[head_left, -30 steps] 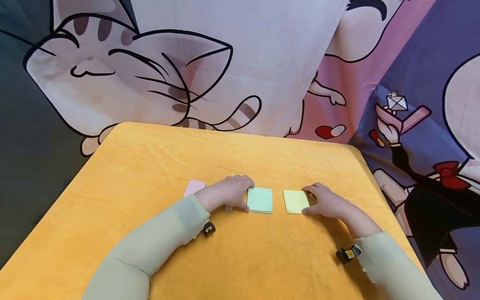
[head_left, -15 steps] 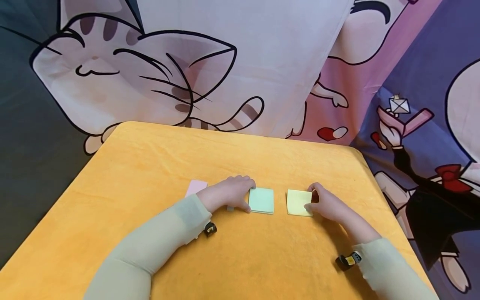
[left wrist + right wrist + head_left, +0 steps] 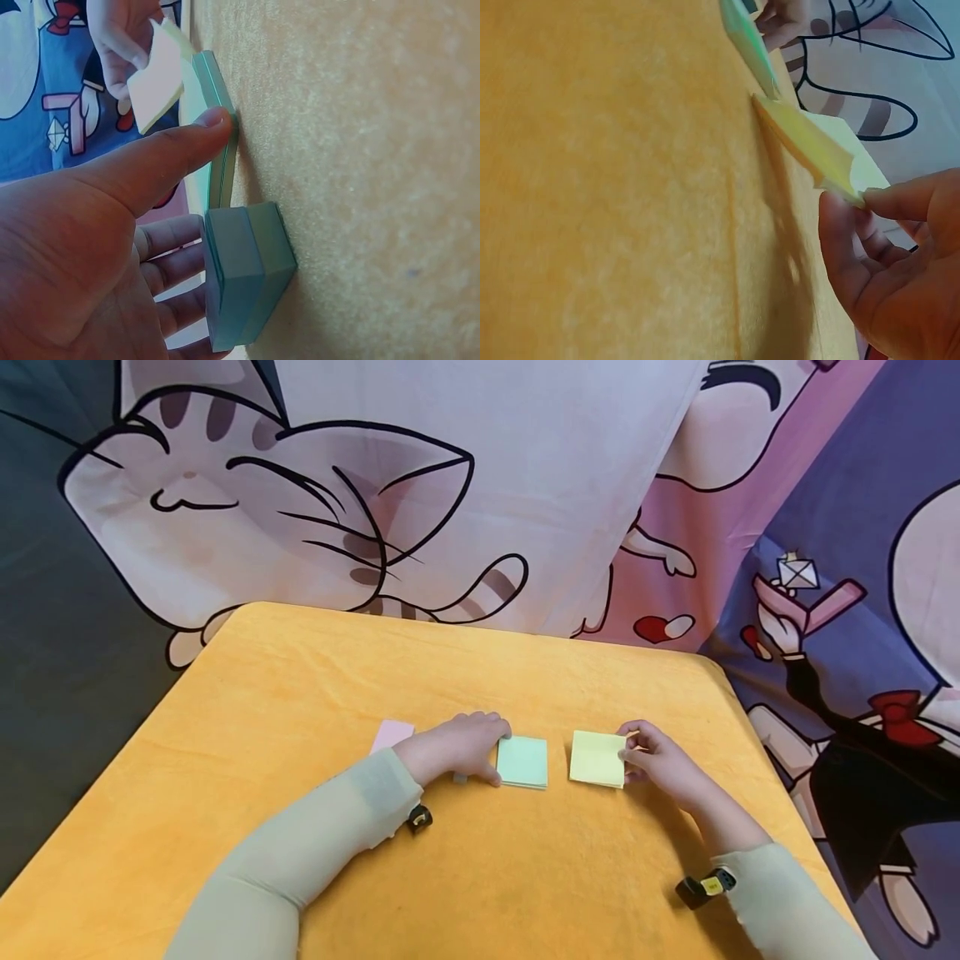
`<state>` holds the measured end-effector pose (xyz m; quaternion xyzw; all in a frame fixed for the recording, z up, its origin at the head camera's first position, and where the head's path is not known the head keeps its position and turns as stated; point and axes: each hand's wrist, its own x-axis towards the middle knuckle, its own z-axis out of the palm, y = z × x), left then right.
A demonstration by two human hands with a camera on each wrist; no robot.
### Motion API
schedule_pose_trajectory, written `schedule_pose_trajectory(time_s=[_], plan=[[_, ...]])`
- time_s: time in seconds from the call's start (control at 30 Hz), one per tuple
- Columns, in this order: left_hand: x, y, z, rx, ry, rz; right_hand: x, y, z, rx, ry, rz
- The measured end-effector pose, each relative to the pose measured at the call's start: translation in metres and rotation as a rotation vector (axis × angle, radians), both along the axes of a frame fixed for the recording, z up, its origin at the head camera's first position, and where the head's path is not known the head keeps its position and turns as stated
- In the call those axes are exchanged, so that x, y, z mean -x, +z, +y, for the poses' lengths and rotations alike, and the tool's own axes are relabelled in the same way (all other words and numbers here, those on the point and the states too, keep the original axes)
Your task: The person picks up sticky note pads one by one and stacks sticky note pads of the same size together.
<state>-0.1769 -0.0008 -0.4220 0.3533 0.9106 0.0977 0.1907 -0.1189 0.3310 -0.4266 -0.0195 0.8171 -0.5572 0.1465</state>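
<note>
In the head view a mint-green sticky note pad (image 3: 522,762) lies flat on the table. My left hand (image 3: 461,745) holds it at its left side, thumb at the near edge and fingers at the far edge. Below that palm stands a blue-green stack of pads (image 3: 251,274), mostly hidden from the head view. To the right, a yellow sticky note pad (image 3: 596,758) is pinched at its right edge by thumb and fingers of my right hand (image 3: 663,768). Its right end is raised and its sheets bend in the right wrist view.
A pink sticky note pad (image 3: 392,734) lies left of the left hand, partly covered by the forearm. Yellow cloth covers the table (image 3: 480,868). A cartoon-printed curtain (image 3: 480,485) hangs behind it.
The right hand has gone from spanning the yellow pad's right side to pinching its right edge, and that end has risen off the table. The left hand stays on the green pad.
</note>
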Motion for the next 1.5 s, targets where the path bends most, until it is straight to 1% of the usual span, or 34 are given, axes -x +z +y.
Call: schedule_pose_trajectory(time_s=[0.13,0.27,0.5,0.57,0.67,0.83,1.03,1.13,1.23,1.4,1.5], plan=[[-0.001,0.0,0.0,0.007,-0.003,0.007,0.002,-0.001,0.002,0.048,-0.02,-0.041],[-0.002,0.0,0.0,0.005,0.004,0.013,0.007,-0.003,0.0,0.123,-0.022,-0.119],[-0.001,-0.001,-0.001,0.006,0.001,0.022,0.013,-0.006,-0.013,0.305,0.026,-0.247],[-0.002,-0.001,0.0,0.007,0.001,0.025,0.015,-0.008,-0.018,0.335,0.039,-0.274],[-0.003,-0.001,0.001,0.007,0.006,0.027,0.017,-0.012,-0.027,0.352,0.054,-0.301],[-0.004,0.0,0.002,0.002,0.021,0.023,0.019,-0.017,-0.044,0.324,0.06,-0.314],[-0.004,-0.001,0.0,-0.005,0.032,0.02,0.02,-0.014,-0.065,0.167,-0.012,-0.29],[-0.005,-0.002,-0.002,-0.013,0.039,0.015,0.021,-0.011,-0.073,0.12,-0.03,-0.268],[-0.005,-0.003,-0.002,-0.016,0.036,0.018,0.022,-0.011,-0.078,0.1,-0.025,-0.251],[-0.005,-0.002,-0.001,0.004,0.018,0.032,0.023,-0.013,-0.085,0.089,-0.036,-0.247],[-0.004,-0.002,0.0,0.01,0.013,0.037,0.025,-0.013,-0.091,0.06,-0.048,-0.245]])
